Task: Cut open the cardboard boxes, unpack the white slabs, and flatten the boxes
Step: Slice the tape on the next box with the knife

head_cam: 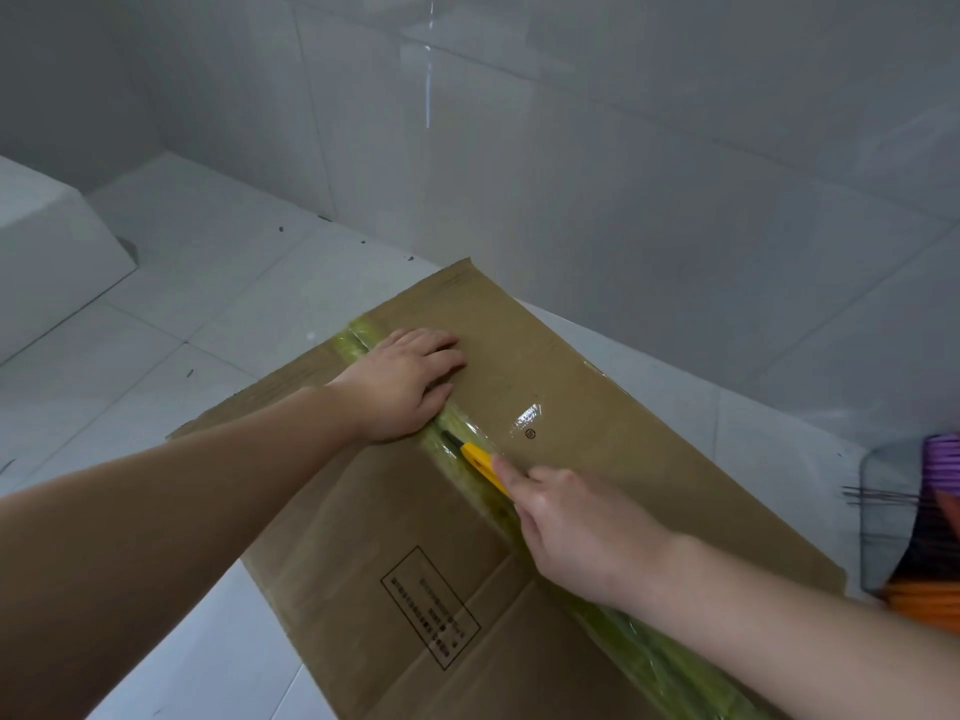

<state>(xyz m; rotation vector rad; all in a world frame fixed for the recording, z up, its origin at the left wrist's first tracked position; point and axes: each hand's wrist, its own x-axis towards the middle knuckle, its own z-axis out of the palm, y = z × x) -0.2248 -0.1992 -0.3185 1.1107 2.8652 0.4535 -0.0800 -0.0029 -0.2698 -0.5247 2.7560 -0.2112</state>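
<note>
While the flat brown cardboard box (519, 511) still lies sealed on the pale tiled floor (182, 314), the task appears to be at its first step: cutting is under way, and unpacking and flattening both remain. Nearest the viewer, the right hand (576, 537) grips a yellow-handled utility knife (480, 462), fingers curled round the handle, its dark tip set on the yellowish clear tape (649, 652) along the centre seam. Just beyond the tip, the left hand (405, 381) presses flat on the lid across the seam, fingers nearly straight and holding nothing. No white slab has been exposed; whether the tape is already parted cannot be told. At the right edge lies a blurred purple and orange object (935, 511). Farther off stand a white block (47, 241) at left and glossy grey wall tiles (571, 148), the floor speckled with dark debris.
</note>
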